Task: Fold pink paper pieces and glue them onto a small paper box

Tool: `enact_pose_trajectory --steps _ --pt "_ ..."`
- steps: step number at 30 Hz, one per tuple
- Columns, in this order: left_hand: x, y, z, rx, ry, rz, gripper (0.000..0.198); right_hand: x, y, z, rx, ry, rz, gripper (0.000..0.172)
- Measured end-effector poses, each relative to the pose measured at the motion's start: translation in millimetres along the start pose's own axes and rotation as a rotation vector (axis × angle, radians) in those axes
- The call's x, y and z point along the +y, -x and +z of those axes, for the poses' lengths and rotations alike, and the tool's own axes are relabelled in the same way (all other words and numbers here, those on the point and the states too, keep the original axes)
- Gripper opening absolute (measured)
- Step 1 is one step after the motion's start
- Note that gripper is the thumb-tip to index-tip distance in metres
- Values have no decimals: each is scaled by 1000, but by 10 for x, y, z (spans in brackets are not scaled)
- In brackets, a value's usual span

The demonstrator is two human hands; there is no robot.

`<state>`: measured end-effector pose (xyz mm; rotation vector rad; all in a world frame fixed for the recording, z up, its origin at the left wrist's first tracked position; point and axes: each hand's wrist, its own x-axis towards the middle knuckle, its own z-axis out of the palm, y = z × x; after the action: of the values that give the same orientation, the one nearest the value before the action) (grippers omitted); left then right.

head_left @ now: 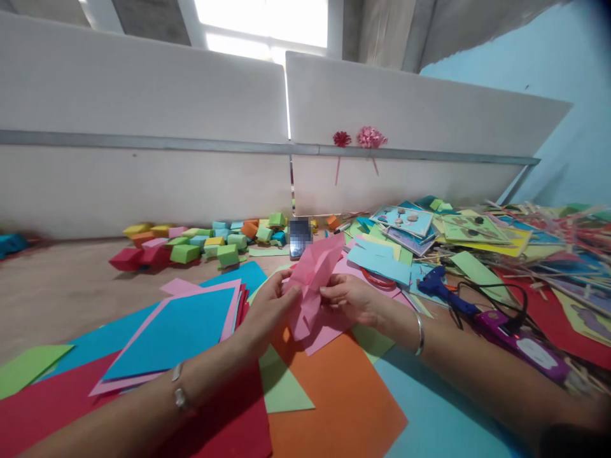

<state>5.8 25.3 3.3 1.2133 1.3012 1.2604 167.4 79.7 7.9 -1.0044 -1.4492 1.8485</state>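
Observation:
A creased sheet of pink paper [310,280] is held up between both hands, above the middle of the table. My left hand [274,302] pinches its left side, thumb in front. From the right, my right hand [351,296] grips the other edge between thumb and fingers. Fold lines cross the sheet, and its top corner points up and to the right. Below the hands lie an orange sheet [338,394], a light green piece [284,385] and more pink paper [317,343]. The fingers behind the paper are partly hidden.
Blue sheets [176,334] are stacked at left over red paper [229,413]. Several folded paper cubes [191,251] line the back beside a phone [300,238]. A blue glue gun [434,283], a purple device [520,343] with a cable, and piled cards [405,219] sit at right.

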Motion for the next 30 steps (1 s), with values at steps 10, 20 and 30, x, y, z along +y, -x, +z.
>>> enact_pose_trajectory --steps 10,20,30 --pt "-61 -186 -216 22 -611 192 26 -223 266 79 166 1631 -803 35" --pt "-149 -181 -233 -49 -1033 369 21 -317 345 -12 -422 1815 -265 30" --pt "-113 -117 -173 -274 -1483 546 34 -277 216 -64 -54 1759 -364 28"
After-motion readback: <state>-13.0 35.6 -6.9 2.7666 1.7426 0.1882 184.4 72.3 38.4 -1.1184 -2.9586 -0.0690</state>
